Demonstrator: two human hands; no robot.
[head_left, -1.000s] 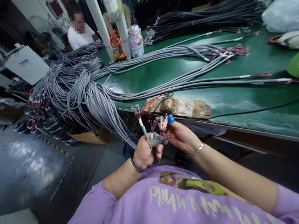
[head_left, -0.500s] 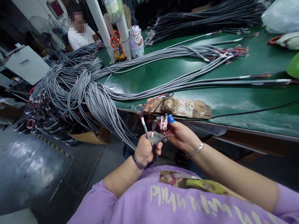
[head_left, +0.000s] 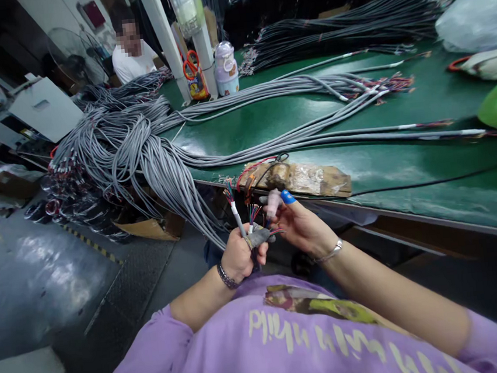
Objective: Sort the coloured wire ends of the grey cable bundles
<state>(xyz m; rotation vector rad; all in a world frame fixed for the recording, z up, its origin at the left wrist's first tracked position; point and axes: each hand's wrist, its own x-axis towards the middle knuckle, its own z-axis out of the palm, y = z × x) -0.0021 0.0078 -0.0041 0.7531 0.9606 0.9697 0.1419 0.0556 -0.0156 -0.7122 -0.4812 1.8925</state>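
My left hand is closed around the ends of two grey cables, whose stripped coloured wires fan out above my fist. My right hand is just to the right, its fingers pinched on a pink clip at the wire ends. A blue cap covers one right fingertip. Both hands hover in front of my purple shirt, just below the edge of the green table.
A big bundle of grey cables drapes off the table's left end toward the floor. More cable bundles lie at the back. A taped cardboard pad sits at the table edge. A seated person, bottles and orange scissors are at the far left.
My hands have shifted slightly; the right fingers now cover the pink clip more closely against the wire ends. The cables stay in my left fist.
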